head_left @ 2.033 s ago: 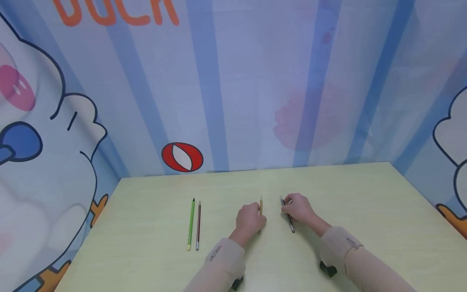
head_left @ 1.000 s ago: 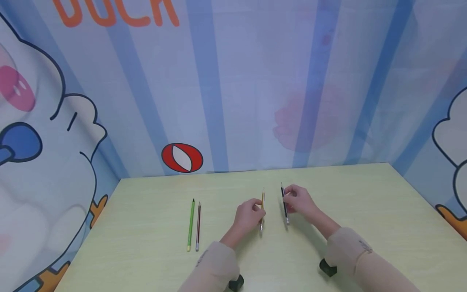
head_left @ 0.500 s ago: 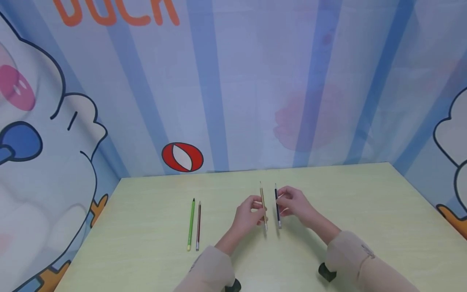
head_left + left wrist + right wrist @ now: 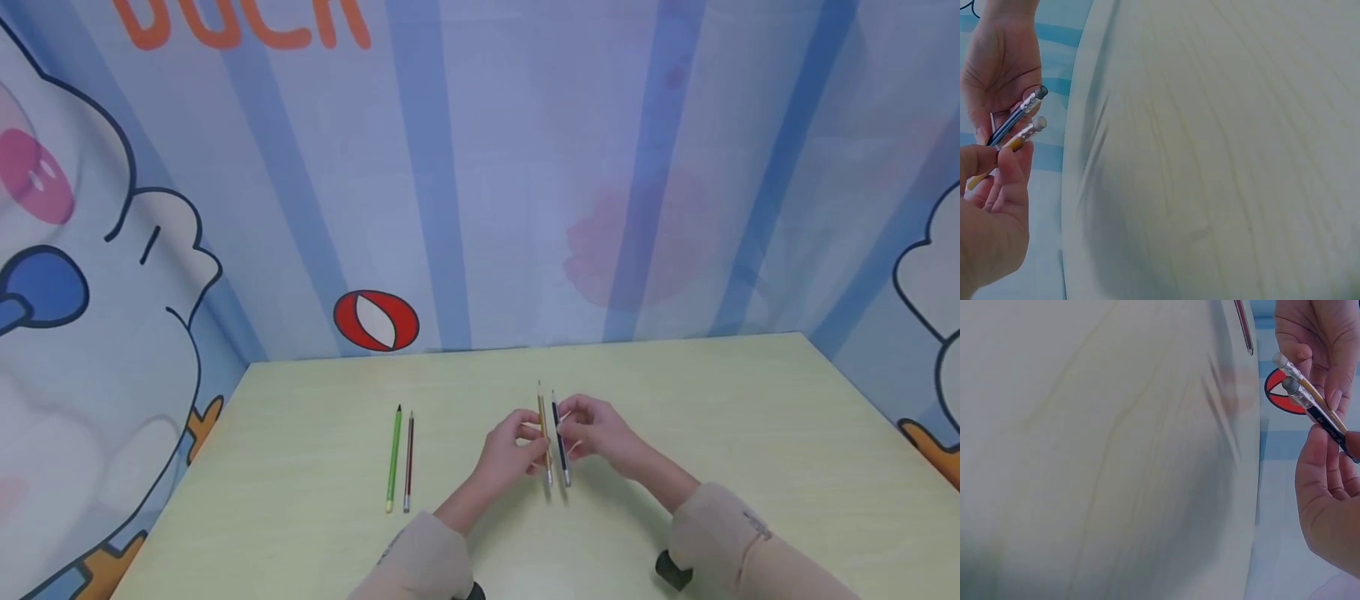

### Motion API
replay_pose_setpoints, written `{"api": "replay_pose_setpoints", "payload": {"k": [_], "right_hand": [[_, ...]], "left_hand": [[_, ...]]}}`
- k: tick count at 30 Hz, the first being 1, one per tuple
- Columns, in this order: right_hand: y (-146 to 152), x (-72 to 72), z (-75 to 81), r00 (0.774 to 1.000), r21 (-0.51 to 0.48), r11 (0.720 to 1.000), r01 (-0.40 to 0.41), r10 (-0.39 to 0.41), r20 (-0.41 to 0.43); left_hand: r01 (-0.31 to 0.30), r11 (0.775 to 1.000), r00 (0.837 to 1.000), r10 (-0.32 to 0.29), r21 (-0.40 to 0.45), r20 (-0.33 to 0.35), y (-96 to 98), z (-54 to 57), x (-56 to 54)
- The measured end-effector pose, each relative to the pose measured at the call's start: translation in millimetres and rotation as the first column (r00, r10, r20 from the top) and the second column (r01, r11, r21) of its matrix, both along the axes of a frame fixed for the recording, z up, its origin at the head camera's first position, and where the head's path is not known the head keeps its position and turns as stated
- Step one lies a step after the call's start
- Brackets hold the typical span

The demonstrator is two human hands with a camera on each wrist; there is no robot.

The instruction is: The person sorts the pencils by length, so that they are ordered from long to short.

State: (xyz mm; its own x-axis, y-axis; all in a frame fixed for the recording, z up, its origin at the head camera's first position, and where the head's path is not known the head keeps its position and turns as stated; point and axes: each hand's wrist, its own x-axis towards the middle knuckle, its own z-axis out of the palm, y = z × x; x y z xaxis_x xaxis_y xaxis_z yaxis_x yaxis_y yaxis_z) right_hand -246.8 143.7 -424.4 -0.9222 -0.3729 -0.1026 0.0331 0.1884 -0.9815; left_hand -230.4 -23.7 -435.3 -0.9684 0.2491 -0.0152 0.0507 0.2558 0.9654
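Near the middle of the table, my left hand (image 4: 504, 454) pinches a yellow pencil (image 4: 545, 446) between thumb and fingers. Just to its right, my right hand (image 4: 602, 435) pinches a dark pencil (image 4: 559, 439). Both pencils are held above the table, side by side, tips pointing away and eraser ends toward me. The left wrist view shows the dark pencil's eraser end (image 4: 1035, 94) close to the yellow pencil's eraser end (image 4: 1034, 127). A narrow gap separates them in the head view.
A green pencil (image 4: 393, 458) and a dark red pencil (image 4: 408, 462) lie parallel on the pale wood table (image 4: 285, 483), left of my hands. A printed blue striped backdrop (image 4: 510, 208) rises behind the table's far edge and along both sides.
My hands have lifted the yellow and dark pencils off the table. The right hand has moved left, bringing the dark pencil close to the yellow one. The other two pencils stay put.
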Motion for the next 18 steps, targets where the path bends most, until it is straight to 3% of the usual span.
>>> {"api": "replay_pose_setpoints", "payload": {"k": [18], "right_hand": [[-5.8, 0.9, -9.3, 1.000, -0.047, 0.999, -0.016, 0.017, 0.022]], "left_hand": [[-0.034, 0.999, 0.999, 0.035, -0.024, 0.011, -4.1, -3.9, 2.9]]}}
